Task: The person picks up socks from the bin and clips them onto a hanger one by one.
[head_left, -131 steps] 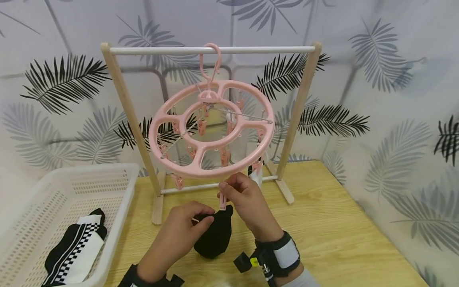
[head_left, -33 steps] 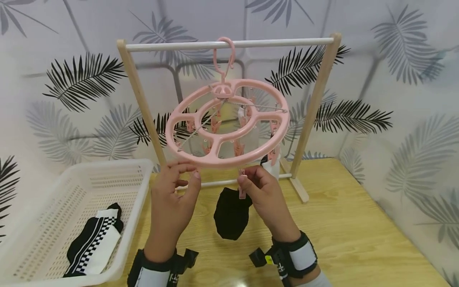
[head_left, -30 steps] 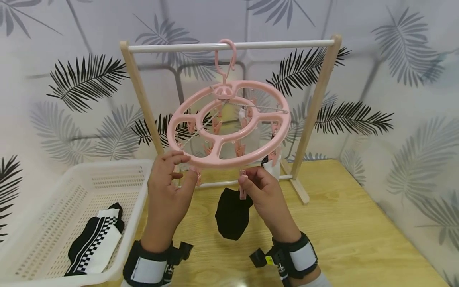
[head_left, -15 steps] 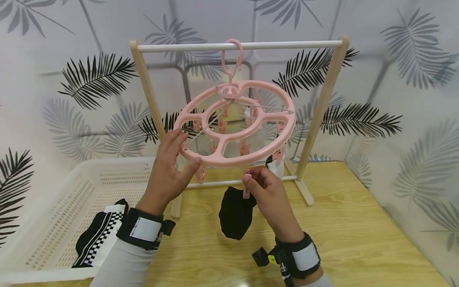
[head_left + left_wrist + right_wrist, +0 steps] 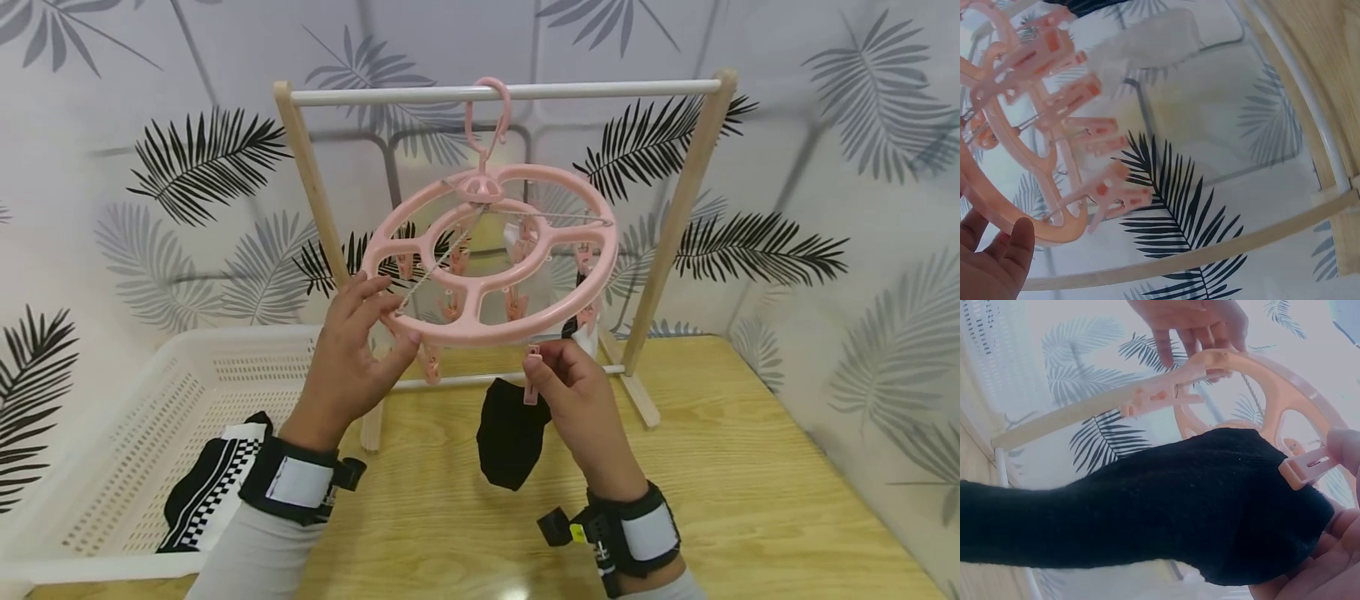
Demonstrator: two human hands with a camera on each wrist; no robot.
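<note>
1. Right hand [image 5: 581, 392] – thumb and fingers in a tight pinch at a pink clip [image 5: 532, 385]; black sock [image 5: 510, 437] hangs right there, above the counter [image 5: 735, 500]
2. Left hand [image 5: 348, 354] – curled round the left side of the pink hanger [image 5: 480, 333], thumb at the front edge
3. Step looks like clipping the sock on; clip lies across its upper end, but can't tell how much cloth is between the jaws
4. Best to seat a good fold well inside the jaws, not just the edge, then ease off the squeeze so the spring bites
5. Left hand should only steady the ring: the hook [image 5: 489, 117] hangs loosely over the rod [image 5: 375, 97], so a hard pull would probably swing or tilt it
6. Release slowly, check the sock bears its own weight, avoid snagging the other clips [image 5: 430, 365]
</note>
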